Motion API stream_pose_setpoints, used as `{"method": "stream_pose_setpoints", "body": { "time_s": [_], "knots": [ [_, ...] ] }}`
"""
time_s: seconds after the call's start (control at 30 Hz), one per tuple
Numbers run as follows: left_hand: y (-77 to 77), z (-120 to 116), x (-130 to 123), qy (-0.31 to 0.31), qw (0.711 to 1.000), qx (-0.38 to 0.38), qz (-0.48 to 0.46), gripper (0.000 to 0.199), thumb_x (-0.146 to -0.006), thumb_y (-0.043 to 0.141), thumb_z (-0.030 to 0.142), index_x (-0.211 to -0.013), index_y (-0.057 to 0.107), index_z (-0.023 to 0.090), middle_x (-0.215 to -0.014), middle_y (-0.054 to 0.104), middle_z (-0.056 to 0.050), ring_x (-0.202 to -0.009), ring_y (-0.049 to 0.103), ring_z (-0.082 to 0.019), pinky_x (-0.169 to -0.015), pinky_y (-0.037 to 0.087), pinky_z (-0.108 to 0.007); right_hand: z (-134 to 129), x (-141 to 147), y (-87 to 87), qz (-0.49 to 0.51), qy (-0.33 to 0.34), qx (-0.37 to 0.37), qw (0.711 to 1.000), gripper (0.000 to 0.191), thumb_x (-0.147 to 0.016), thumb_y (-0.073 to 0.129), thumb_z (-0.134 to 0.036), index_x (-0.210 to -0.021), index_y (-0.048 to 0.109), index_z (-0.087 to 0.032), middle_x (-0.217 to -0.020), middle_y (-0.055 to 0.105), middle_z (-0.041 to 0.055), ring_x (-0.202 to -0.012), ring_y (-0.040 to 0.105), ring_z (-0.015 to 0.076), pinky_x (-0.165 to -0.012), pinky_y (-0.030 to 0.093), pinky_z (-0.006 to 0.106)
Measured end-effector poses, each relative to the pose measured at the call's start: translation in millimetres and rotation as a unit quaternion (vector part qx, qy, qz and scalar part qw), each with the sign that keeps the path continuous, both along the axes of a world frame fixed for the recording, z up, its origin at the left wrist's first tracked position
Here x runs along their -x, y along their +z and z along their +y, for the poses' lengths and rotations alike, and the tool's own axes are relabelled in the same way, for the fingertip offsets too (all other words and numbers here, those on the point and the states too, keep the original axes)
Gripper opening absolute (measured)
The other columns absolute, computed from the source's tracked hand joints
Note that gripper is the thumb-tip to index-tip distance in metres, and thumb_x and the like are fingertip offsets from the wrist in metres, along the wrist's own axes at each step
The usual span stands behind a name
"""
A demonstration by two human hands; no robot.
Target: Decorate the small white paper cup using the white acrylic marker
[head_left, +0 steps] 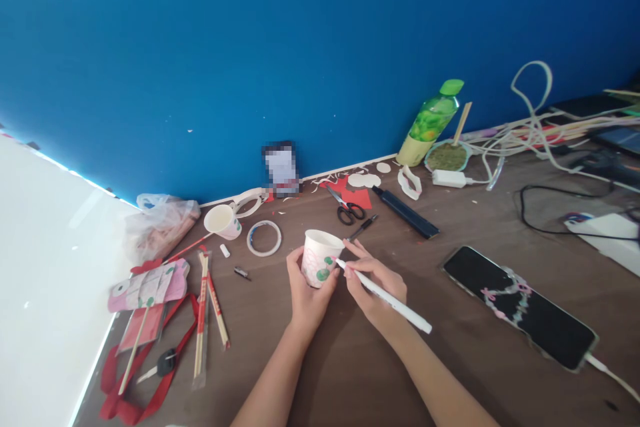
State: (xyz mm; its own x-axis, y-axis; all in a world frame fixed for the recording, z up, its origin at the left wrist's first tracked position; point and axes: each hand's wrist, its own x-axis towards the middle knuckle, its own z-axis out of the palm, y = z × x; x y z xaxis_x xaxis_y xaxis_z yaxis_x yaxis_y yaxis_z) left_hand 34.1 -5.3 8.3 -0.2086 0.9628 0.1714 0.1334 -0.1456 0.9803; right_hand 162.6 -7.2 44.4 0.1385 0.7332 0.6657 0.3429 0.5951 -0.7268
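A white paper cup (323,257) with pink lines and green patches stands upright in my left hand (306,300), whose fingers and thumb wrap round its lower sides. My right hand (377,283) pinches a white marker (393,300), its tip at the right side of the cup beside a green patch. The marker's other end points toward the lower right. Just behind my right hand lies a black pen (363,227).
Behind are scissors (351,213), red paper (356,197), a tape roll (264,238) and a dark case (406,212). A second cup (223,221) and wrapped chopsticks (201,320) lie left. At right are a phone (520,307), cables and a green bottle (430,125).
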Motion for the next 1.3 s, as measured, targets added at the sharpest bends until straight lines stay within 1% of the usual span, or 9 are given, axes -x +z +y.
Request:
{"method": "stream_pose_setpoints", "body": {
  "time_s": [0.37,0.43,0.57,0.67,0.73,0.83,0.97,1.07,1.3],
  "knots": [
    [6.6,-0.4,-1.5,-0.011,0.999,0.024,-0.036,0.061,-0.072,0.076,0.035,-0.119,0.040,0.019,-0.114,0.053,-0.010,-0.104,0.061,-0.022,-0.089,0.051,-0.035,-0.3,-1.9,-4.4,0.019,0.018,0.012,1.000,0.019,-0.075,0.061,-0.002,-0.079,0.059,-0.021,-0.089,0.076,0.0041,-0.105,0.070,0.0276,-0.105,0.049,0.052],
    [8.3,-0.7,-1.4,-0.018,0.999,0.031,-0.041,0.061,-0.071,0.076,0.036,-0.118,0.040,0.020,-0.114,0.054,-0.010,-0.103,0.061,-0.021,-0.089,0.051,-0.035,-0.6,-3.0,-4.5,0.027,0.022,0.023,0.999,0.017,-0.076,0.061,-0.005,-0.078,0.059,-0.021,-0.091,0.076,0.0052,-0.106,0.070,0.0284,-0.104,0.050,0.051],
    [12.8,-1.7,-1.4,-0.043,0.998,0.024,-0.043,0.057,-0.075,0.072,0.036,-0.119,0.040,0.020,-0.114,0.054,-0.009,-0.102,0.061,-0.020,-0.089,0.051,-0.033,-1.6,-5.3,-5.2,0.055,0.015,0.058,0.997,0.012,-0.079,0.060,-0.009,-0.079,0.059,-0.021,-0.102,0.076,0.0087,-0.108,0.069,0.0296,-0.102,0.051,0.051],
    [13.3,-2.5,-1.5,-0.037,0.999,0.009,-0.029,0.055,-0.079,0.069,0.034,-0.123,0.040,0.020,-0.121,0.051,-0.011,-0.110,0.059,-0.022,-0.095,0.048,-0.035,-1.9,-4.5,-5.0,0.056,0.010,0.043,0.997,0.015,-0.079,0.060,-0.007,-0.082,0.060,-0.022,-0.095,0.076,0.0070,-0.109,0.068,0.0292,-0.105,0.048,0.053],
    [11.1,-2.8,-1.3,-0.027,1.000,0.005,-0.014,0.057,-0.078,0.069,0.032,-0.125,0.039,0.020,-0.126,0.049,-0.013,-0.116,0.056,-0.024,-0.100,0.046,-0.038,-1.9,-2.5,-4.1,0.041,0.014,0.018,0.999,0.019,-0.077,0.061,-0.004,-0.084,0.060,-0.022,-0.086,0.075,0.0047,-0.109,0.068,0.0291,-0.106,0.046,0.055],
    [6.2,-2.6,-0.5,-0.023,1.000,0.004,0.006,0.062,-0.077,0.070,0.029,-0.129,0.038,0.020,-0.129,0.048,-0.013,-0.121,0.052,-0.026,-0.104,0.043,-0.042,-1.7,1.3,-3.2,0.010,0.022,-0.019,1.000,0.024,-0.074,0.062,-0.001,-0.086,0.061,-0.021,-0.081,0.073,0.0029,-0.106,0.070,0.0296,-0.106,0.045,0.058],
    [3.0,-1.9,0.6,-0.010,0.999,-0.009,0.036,0.064,-0.074,0.071,0.027,-0.129,0.039,0.019,-0.128,0.048,-0.013,-0.122,0.051,-0.027,-0.104,0.043,-0.043,-1.3,3.7,-4.4,-0.020,0.015,-0.040,0.999,0.025,-0.072,0.064,0.000,-0.087,0.061,-0.021,-0.077,0.070,0.0016,-0.104,0.070,0.0299,-0.105,0.046,0.059],
    [3.5,-1.5,0.9,0.006,0.999,-0.020,0.048,0.062,-0.073,0.072,0.026,-0.126,0.042,0.018,-0.125,0.049,-0.013,-0.120,0.052,-0.027,-0.104,0.043,-0.043,-1.2,3.4,-5.1,-0.029,0.007,-0.040,0.999,0.023,-0.073,0.064,-0.002,-0.086,0.062,-0.021,-0.076,0.070,0.0006,-0.103,0.071,0.0290,-0.104,0.047,0.058],
    [3.1,-1.0,1.1,0.018,0.997,-0.036,0.062,0.062,-0.072,0.072,0.024,-0.126,0.042,0.019,-0.124,0.048,-0.013,-0.119,0.051,-0.028,-0.104,0.042,-0.045,-1.4,4.6,-2.2,-0.043,-0.001,-0.043,0.998,0.022,-0.074,0.063,-0.004,-0.086,0.063,-0.022,-0.074,0.070,0.0007,-0.105,0.070,0.0295,-0.102,0.049,0.057]
  ]
}}
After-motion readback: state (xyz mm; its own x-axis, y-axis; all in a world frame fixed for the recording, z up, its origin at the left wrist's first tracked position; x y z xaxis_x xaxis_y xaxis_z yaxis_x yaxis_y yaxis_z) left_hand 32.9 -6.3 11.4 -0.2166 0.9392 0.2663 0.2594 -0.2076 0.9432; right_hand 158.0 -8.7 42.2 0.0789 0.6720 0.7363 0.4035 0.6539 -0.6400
